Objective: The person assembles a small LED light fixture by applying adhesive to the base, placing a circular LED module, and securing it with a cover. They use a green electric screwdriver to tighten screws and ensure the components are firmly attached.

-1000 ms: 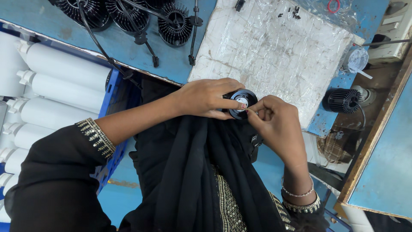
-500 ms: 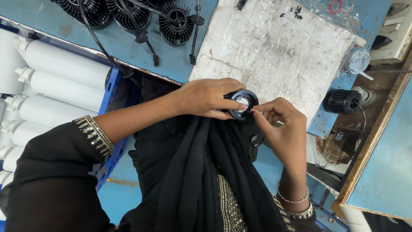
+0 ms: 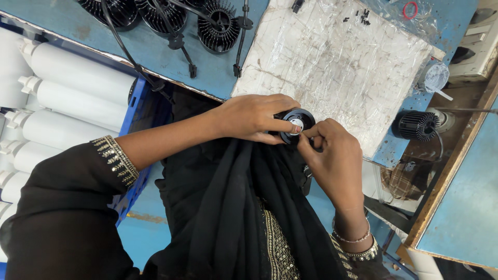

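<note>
The blue table [image 3: 155, 52] carries a white plastic-wrapped board [image 3: 332, 67], and finned black heat sinks [image 3: 218, 28] with cables lie at its far edge. White tubes [image 3: 67, 98] fill a blue crate [image 3: 136, 129] to the left; another finned part [image 3: 417, 125] sits to the right. Black cloth [image 3: 233, 207] covers the lap below. The round black housing [image 3: 296, 124] is held at the board's near edge, open face up towards the camera. The left hand [image 3: 257, 118] closes its grip around the rim; the right hand [image 3: 334, 158] pinches, probably something small, at its pale centre.
</note>
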